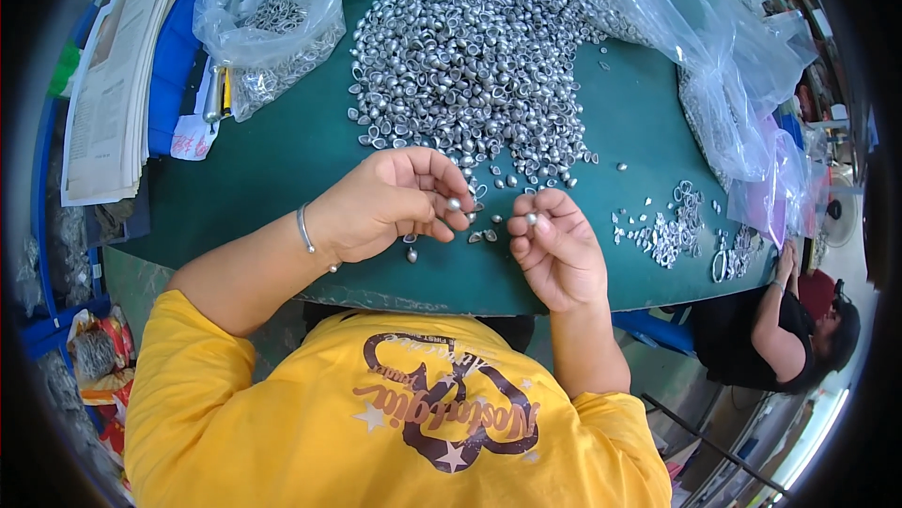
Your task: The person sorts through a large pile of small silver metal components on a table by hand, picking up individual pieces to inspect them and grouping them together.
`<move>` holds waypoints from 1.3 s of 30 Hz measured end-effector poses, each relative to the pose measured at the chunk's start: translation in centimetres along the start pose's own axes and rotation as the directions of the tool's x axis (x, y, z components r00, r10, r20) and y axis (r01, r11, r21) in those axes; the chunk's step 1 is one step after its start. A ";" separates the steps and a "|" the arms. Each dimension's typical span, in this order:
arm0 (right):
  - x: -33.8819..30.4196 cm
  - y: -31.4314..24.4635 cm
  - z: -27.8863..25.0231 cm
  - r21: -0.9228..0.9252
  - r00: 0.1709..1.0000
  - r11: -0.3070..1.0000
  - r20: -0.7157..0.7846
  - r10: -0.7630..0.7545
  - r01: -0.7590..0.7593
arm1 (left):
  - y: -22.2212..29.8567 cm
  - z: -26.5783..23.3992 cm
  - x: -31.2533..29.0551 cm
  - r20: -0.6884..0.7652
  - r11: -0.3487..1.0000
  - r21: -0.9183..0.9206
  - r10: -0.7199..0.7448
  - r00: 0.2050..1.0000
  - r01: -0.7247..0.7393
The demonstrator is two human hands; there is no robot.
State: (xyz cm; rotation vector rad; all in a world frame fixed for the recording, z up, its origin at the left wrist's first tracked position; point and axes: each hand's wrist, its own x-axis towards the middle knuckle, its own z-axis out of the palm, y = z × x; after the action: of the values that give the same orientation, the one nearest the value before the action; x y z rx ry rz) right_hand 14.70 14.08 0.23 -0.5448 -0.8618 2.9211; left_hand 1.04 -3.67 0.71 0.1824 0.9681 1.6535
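Observation:
A large heap of small silver teardrop-shaped metal shells point(460, 57) spreads over the green tabletop point(263, 165). At the near edge of the heap, my left hand point(395, 198) pinches one rounded silver metal shell point(454, 204) between thumb and fingers. My right hand point(561, 250) is a short way to the right, its thumb and fingertips closed on another silver metal shell point(531, 219). The two hands are apart. Several loose shells lie between and below them, including a single one point(412, 255) under my left hand. My fingers partly hide both held pieces.
A clear bag of metal parts point(272, 29) stands at the back left, beside newspapers point(113, 94) and a blue bin point(178, 57). Flat silver pieces point(667, 235) lie at the right, near large plastic bags point(742, 113). Another person point(770, 329) sits at the far right.

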 end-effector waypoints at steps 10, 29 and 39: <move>-0.2 -0.9 -1.2 0.095 0.996 0.995 -0.091 0.015 -0.006 | 0.1 0.7 0.3 -0.078 0.995 0.099 0.023 0.997 -0.016; 13.3 -6.5 12.2 -0.526 0.983 0.837 0.170 -0.070 0.151 | 0.0 -1.2 0.9 -0.073 0.972 -0.126 0.192 0.979 -0.200; 11.5 -2.1 15.6 -0.756 0.771 -0.165 0.596 0.223 0.633 | 0.9 -1.4 -0.7 -0.081 0.895 -0.301 0.319 0.944 -0.328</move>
State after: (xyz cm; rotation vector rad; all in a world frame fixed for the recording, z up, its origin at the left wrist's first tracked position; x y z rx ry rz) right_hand -1.54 9.47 9.91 0.6471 -2.8824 1.2347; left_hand -0.23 -4.93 0.71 0.1092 0.7093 2.0991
